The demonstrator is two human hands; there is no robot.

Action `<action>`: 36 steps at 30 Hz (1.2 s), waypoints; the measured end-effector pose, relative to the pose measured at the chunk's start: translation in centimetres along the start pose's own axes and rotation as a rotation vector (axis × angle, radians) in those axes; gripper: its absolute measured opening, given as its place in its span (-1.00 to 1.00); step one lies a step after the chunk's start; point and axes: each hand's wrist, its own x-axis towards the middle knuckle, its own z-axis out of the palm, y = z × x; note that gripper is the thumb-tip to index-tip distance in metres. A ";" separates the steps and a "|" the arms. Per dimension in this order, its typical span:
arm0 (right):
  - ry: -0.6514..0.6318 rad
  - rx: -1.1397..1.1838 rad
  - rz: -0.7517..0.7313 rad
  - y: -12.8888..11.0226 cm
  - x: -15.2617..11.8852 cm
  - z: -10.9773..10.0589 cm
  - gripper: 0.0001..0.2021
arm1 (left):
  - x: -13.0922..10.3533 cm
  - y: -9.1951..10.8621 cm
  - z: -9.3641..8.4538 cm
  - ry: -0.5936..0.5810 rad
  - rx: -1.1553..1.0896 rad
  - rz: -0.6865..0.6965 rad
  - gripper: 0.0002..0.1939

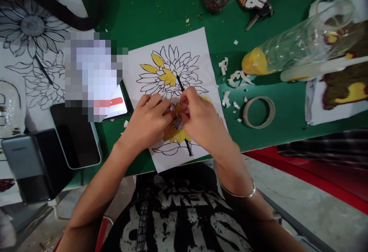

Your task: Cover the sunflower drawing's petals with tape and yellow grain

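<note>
A white sheet with a sunflower line drawing (169,64) lies on the green table. Several upper petals are filled in yellow, and the lower flower's yellow petals (178,135) show below my fingers. My left hand (153,120) rests over the left middle of the sheet, its fingers curled and pinched together. Against it, thumb and fingertips pressed together over the lower flower, is my right hand (198,116). Whatever the fingertips pinch is too small and partly hidden to name. A black stem (188,148) runs down below the hands.
White paper scraps (237,77) and a tape roll (258,112) lie at right, near a clear plastic bottle (296,47) with yellow inside its narrow end. Keys (258,14) lie behind. At left are a phone (76,135), a dark box (36,166) and larger drawings (33,64).
</note>
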 end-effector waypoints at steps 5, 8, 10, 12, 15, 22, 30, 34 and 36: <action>-0.027 0.028 0.035 -0.3 -0.2 -0.4 -0.71 | 0.0 -0.1 0.1 -0.050 -0.017 -0.013 -0.81; -0.020 0.060 0.070 -0.4 -0.7 -0.7 -0.74 | 0.1 -0.2 0.1 -0.065 -0.017 -0.021 -0.82; -0.002 0.086 0.103 -0.5 -1.1 -0.8 -0.76 | 0.2 -0.2 0.1 -0.059 -0.013 -0.024 -0.82; 0.013 0.105 0.146 -0.5 -1.5 -0.7 -0.77 | 0.3 -0.2 0.1 -0.048 -0.003 -0.023 -0.82; 0.018 0.144 0.203 -0.5 -1.8 -0.6 -0.79 | 0.4 -0.2 0.3 -0.028 0.006 -0.020 -0.79; 0.023 0.436 0.219 0.4 -1.9 -0.2 -0.83 | 0.4 -0.2 0.6 0.009 -0.022 -0.048 -0.80; 0.006 0.752 0.188 1.5 -1.9 -0.1 -0.85 | 0.5 0.2 0.5 -0.029 -0.087 -0.088 -0.82; -0.002 0.778 0.172 1.8 -2.0 -0.1 -0.85 | 0.6 0.2 0.9 0.014 -0.060 -0.108 -0.81; -0.001 0.795 0.159 1.9 -2.1 -0.1 -0.84 | 0.7 0.3 1.0 0.029 -0.056 -0.117 -0.81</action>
